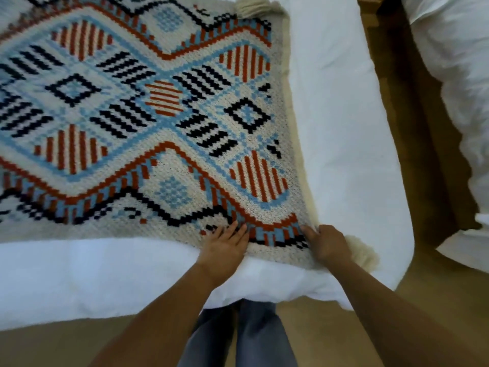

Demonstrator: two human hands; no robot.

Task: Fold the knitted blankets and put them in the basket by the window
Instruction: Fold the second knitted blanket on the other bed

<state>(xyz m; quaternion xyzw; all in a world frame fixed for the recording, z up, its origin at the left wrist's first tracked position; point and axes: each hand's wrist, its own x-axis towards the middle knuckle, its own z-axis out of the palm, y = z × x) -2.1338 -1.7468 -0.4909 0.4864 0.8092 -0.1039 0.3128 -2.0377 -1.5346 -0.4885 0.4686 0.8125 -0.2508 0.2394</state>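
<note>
A cream knitted blanket with blue, rust-red and navy diamond patterns lies spread flat over a white bed. Cream tassels hang at its near right corner and far right corner. My left hand rests flat on the blanket's near edge with its fingers straight. My right hand sits at the near right corner beside the tassel, fingers bent onto the fabric; whether it pinches the edge is hard to tell. No basket is in view.
A second bed with white bedding stands to the right, across a narrow strip of wooden floor. My legs in blue jeans stand against the near edge of the bed.
</note>
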